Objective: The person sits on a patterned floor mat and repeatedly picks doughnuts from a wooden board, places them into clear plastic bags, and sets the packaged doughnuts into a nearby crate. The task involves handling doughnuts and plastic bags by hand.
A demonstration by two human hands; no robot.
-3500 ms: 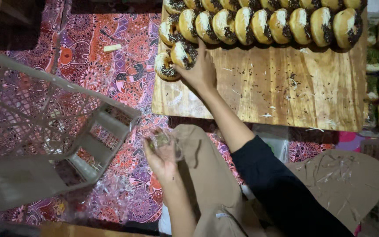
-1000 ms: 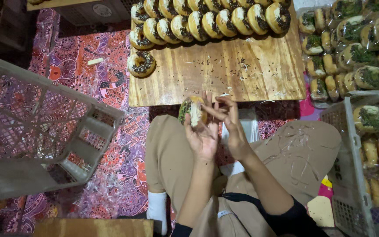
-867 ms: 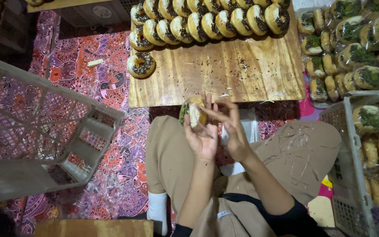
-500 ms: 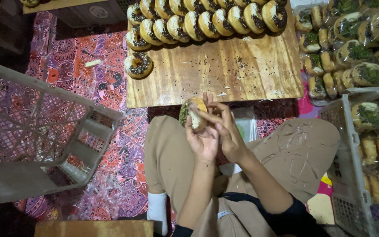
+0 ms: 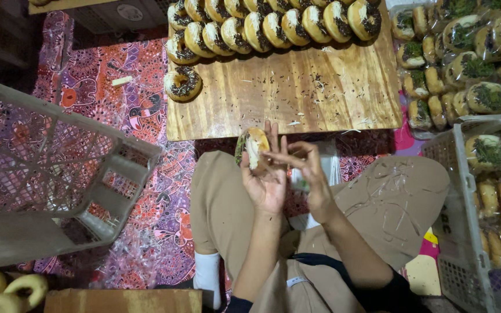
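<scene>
Two plain ring doughnuts are seen at the lower left corner of the frame, and above them a white plastic crate is tilted on the patterned red cloth. Toward the middle, one chocolate-sprinkled doughnut is laid alone on the wooden board, just below the rows of sprinkled doughnuts that are lined along the upper edge of the board. Below the board, in the centre of the frame, a topped doughnut is held upright in the left hand, whose fingers are curled around it from behind. The right hand is placed just beside it, with its fingertips pinched together at the doughnut's edge. At the right side, wrapped doughnuts are piled, and more are kept in a second white crate below
</scene>
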